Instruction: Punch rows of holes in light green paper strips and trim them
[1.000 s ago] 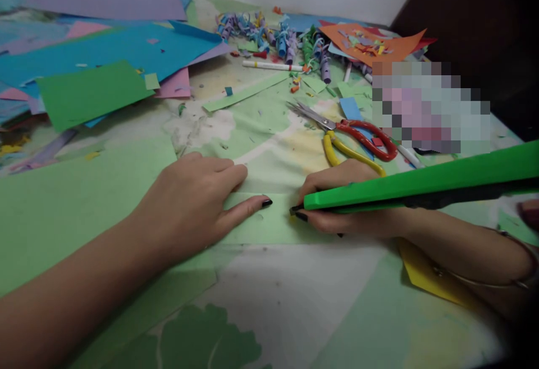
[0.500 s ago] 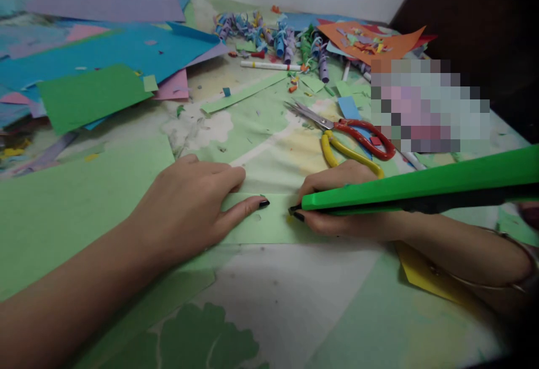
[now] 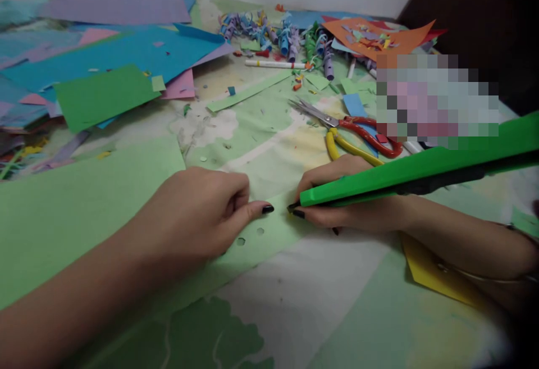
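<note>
In my right hand (image 3: 349,195) is a green cutter knife (image 3: 404,167), gripped close to its dark tip, which meets a light green paper strip (image 3: 278,234). The knife's long body slants up to the right. Two small holes show in the strip beside my left thumb. My left hand (image 3: 206,206) is closed on the strip's left part, fingers curled and thumb pointing at the knife tip. Its fingertips are hidden. Just beyond my right hand lie scissors (image 3: 332,122) with one red and one yellow handle.
A large light green sheet (image 3: 84,206) lies left, partly under my left forearm. Coloured sheets (image 3: 113,60) pile up behind it. Curled paper tubes (image 3: 286,37), a white marker (image 3: 273,64) and an orange sheet (image 3: 379,37) with scraps lie farther back. Yellow paper (image 3: 429,273) pokes from under my right forearm.
The strip has turned, its right end swinging away from me. My left fingers have curled in, and two holes show where one did. The knife stays in my right hand, its far end higher.
</note>
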Tool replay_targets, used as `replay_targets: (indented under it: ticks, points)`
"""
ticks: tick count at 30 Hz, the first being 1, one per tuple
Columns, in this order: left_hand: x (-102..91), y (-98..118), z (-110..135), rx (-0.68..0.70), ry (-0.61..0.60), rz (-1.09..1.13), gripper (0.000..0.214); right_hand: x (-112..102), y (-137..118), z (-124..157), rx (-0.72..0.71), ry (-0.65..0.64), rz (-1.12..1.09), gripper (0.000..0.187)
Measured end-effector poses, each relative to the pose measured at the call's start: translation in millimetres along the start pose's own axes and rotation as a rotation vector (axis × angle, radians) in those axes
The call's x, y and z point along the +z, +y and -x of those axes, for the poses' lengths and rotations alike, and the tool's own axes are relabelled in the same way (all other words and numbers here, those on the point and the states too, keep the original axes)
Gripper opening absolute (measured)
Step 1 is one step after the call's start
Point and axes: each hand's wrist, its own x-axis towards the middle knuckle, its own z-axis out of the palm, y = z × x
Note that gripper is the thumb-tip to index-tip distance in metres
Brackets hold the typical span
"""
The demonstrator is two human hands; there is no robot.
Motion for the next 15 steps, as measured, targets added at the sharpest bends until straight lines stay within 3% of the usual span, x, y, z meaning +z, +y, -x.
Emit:
replay_targets:
  ticks: [5, 15]
  points:
    - [13.1, 9.9, -3.9, 0.133, 0.196, -0.073, 0.035, 4.6, -2.1, 0.2, -0.046, 0.090, 0.164, 0.010]
    - [18.6, 6.9, -2.4, 0.172, 0.232, -0.061, 0.035, 8.0, -3.1, 1.8, -0.022, 0.115, 0.222, 0.011]
